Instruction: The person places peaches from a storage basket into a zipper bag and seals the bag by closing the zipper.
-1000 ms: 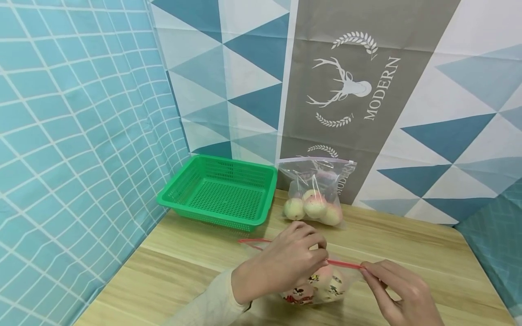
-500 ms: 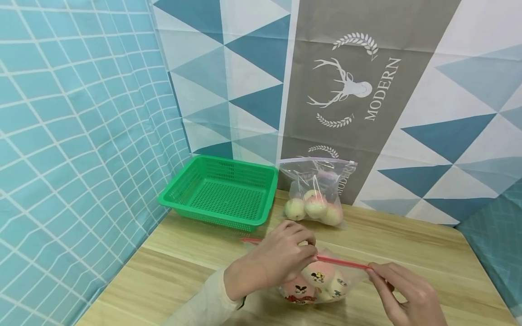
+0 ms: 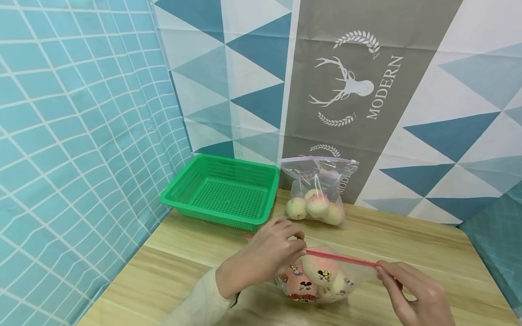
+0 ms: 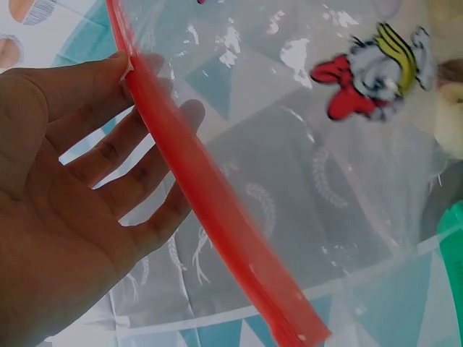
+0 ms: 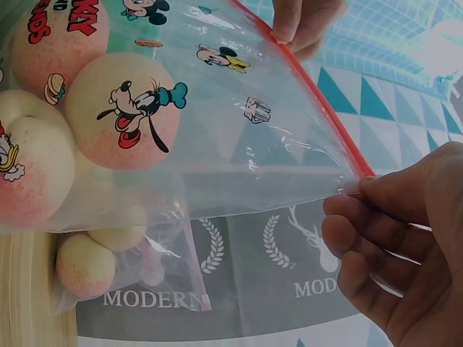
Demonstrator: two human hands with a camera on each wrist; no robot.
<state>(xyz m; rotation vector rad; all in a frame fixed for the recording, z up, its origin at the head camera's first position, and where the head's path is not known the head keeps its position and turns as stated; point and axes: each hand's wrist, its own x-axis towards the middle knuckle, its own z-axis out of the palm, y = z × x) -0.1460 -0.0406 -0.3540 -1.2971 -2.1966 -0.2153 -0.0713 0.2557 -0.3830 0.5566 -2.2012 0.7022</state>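
Note:
A clear zip bag [image 3: 350, 283] with a red zip strip and cartoon prints holds several pink-and-cream peaches [image 5: 123, 108]. My left hand [image 3: 263, 253] pinches the red strip [image 4: 217, 195] between thumb and fingers, partway along it. At the strip's right end, my right hand [image 3: 416, 292] pinches the corner of the bag, as the right wrist view shows. Between the hands the strip is drawn straight, its two edges lying together. Part of the strip's left end is hidden behind the left hand.
Behind the hands, a second zip bag [image 3: 320, 181] of peaches with a pale purple strip stands against the patterned backdrop [image 3: 367, 136]. A green perforated basket [image 3: 228, 199] sits at the back left of the wooden table [image 3: 171, 258].
My left hand has slid leftward along the red strip. My right hand has shifted slightly right, still pinching the corner. A longer stretch of strip now shows between them.

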